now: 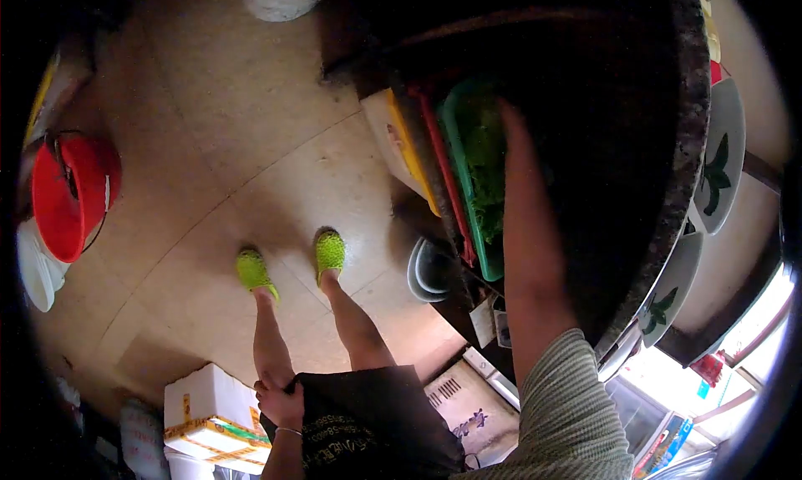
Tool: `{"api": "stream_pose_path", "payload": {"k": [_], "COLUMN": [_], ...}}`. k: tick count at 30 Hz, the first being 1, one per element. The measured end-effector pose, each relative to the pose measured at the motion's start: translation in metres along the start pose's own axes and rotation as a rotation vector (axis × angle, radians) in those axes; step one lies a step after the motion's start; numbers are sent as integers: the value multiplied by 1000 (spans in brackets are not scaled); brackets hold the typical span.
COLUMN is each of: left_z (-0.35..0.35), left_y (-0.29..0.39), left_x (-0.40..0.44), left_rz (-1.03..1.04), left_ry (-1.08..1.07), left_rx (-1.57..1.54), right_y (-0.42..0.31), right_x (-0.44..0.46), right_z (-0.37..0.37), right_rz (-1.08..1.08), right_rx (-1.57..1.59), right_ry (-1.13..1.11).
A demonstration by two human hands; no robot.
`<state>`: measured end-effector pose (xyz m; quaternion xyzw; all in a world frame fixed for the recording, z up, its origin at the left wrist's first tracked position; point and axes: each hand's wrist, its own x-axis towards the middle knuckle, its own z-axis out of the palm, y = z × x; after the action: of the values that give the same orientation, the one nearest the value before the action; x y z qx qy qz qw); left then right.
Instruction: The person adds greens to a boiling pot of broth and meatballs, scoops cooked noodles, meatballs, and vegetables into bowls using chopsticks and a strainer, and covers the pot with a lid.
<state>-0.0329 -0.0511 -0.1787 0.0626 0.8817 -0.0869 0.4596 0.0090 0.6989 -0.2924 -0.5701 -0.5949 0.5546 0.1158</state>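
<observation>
My right arm stretches down into a dark shelf space below a counter. The right hand is at the far end of a green basket, beside leafy greens. Deep shadow hides its fingers, so I cannot tell if it grips anything. My left hand rests on my leg at the edge of a black apron, fingers spread and holding nothing.
A red basket edge and a yellow-rimmed box stand beside the green basket. Nested bowls are near it. A red bucket stands left on the floor, a white carton lower left. Leaf-patterned plates line the counter's right.
</observation>
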Motion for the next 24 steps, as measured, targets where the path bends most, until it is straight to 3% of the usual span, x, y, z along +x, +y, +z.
{"api": "stream_pose_path", "payload": {"k": [7,10,14,15,17,19,24], "left_z": [-1,0,-6,-9,-16,-13,-12], "left_y": [0,0,5,8,13,12,11], "left_x": [-2,-2,-1,-1,0,1,2], "left_rz": [20,10,-6,-3,-24,-25,-33], "left_ry": [15,14,-4,-4,-59,-46,-69], "left_rx": [1,-1,3,2,19,13,19], "right_y": [16,-9,-21,-12,-20,-66,-39], "right_x": [14,-43,-106,-106,-124,-159,-90], "right_z": [-19,-38,-78,-105,-105,-55,-38], "right_rz": [109,41,9,67,123,39,1], "right_rx": [53,131,232,619,1009,655,420], "right_ry": [-105,-167,76,1,-78,-207,-132]}}
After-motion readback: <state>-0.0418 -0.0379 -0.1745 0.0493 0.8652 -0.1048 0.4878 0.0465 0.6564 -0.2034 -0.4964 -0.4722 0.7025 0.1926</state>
